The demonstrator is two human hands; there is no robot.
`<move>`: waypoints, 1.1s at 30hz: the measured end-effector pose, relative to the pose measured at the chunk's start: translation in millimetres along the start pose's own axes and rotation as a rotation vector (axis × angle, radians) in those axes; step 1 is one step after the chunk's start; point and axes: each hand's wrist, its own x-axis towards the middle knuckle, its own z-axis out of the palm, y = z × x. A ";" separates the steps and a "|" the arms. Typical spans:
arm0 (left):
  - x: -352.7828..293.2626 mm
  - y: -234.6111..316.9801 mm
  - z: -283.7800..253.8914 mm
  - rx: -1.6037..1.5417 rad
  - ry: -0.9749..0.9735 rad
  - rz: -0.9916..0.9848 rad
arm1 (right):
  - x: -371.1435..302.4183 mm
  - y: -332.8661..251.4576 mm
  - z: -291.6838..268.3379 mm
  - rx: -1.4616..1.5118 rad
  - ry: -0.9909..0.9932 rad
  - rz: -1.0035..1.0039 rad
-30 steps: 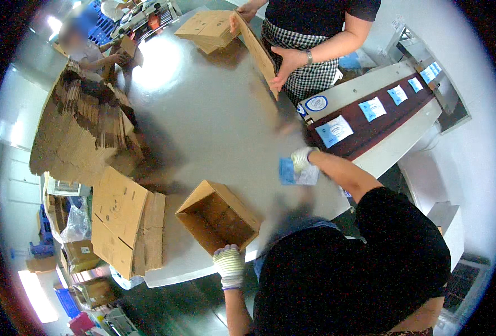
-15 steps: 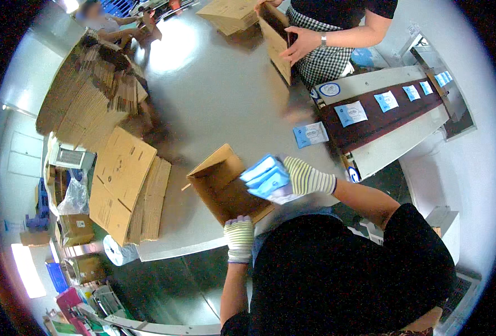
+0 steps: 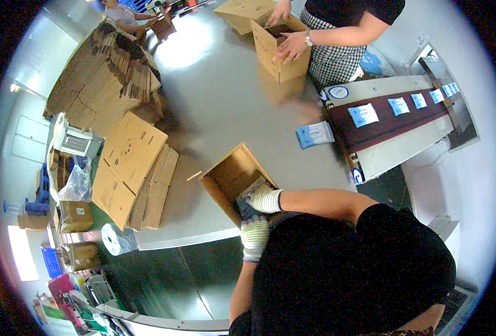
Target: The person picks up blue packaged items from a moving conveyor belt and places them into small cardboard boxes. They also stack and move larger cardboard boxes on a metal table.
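An open cardboard box (image 3: 220,179) stands near the table's front edge. My left hand (image 3: 254,238), in a striped knit glove, is closed on the box's near rim. My right hand (image 3: 266,200), gloved alike, reaches inside the box and grips a small stack of blue-and-white packets (image 3: 246,208). The packets lie in shadow, and the glove covers part of them. One single packet (image 3: 315,134) rests on the table by the end of a conveyor belt (image 3: 393,119).
Several packets lie in a row on the belt. Flattened cartons (image 3: 130,162) are piled at the left, with a larger stack (image 3: 102,78) behind. Across the table a co-worker's hands (image 3: 294,46) handle another box (image 3: 284,61). Another person sits far left.
My right hand has carried the packets left and down into the box. My left hand stays at the near rim. The co-worker's box has turned, and the belt's packets have shifted.
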 end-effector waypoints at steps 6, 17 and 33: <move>-7.5 -11.6 9.9 0.053 0.035 -0.072 | -39.2 -39.8 -55.1 -0.177 0.073 -0.346; 20.5 -42.8 5.7 0.040 0.130 -0.036 | -103.1 35.4 -62.8 0.147 0.295 -0.156; 33.0 -45.5 8.7 -0.033 0.104 -0.155 | -76.1 173.4 -110.6 -0.262 -0.034 0.099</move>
